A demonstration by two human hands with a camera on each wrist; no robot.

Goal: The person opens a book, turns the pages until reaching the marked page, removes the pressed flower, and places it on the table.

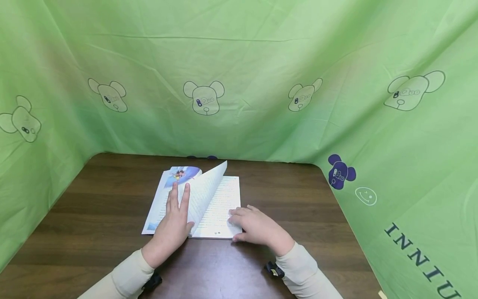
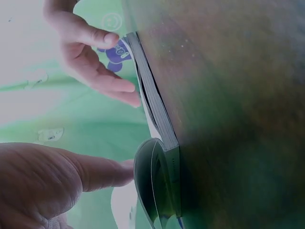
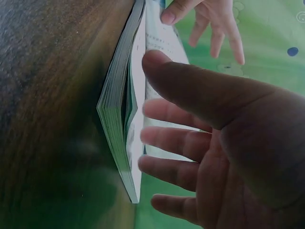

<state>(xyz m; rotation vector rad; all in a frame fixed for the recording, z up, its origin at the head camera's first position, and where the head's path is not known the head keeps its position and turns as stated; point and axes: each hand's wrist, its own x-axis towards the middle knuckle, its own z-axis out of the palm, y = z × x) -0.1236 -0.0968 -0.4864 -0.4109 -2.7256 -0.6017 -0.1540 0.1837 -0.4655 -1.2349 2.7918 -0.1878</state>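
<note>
An open book (image 1: pixel 214 207) lies on the dark wooden table (image 1: pixel 298 207); its folded-back colourful cover (image 1: pixel 181 173) shows at the far left. One page (image 1: pixel 205 189) stands curved up in the middle. My left hand (image 1: pixel 175 220) lies flat on the left side, with straight fingers (image 1: pixel 180 197) against the lifted page. My right hand (image 1: pixel 251 224) rests on the right page near its lower corner, fingers (image 1: pixel 234 216) relaxed on the paper. In the left wrist view the book's page edges (image 2: pixel 157 114) and my thumb (image 2: pixel 102 169) show. In the right wrist view the page stack (image 3: pixel 121 119) lies under my spread fingers (image 3: pixel 171 140).
Green cloth (image 1: pixel 239 62) printed with bear heads walls the table at the back and both sides. A purple bear print (image 1: pixel 340 172) sits on the right wall. Bare wood lies left, right and in front of the book.
</note>
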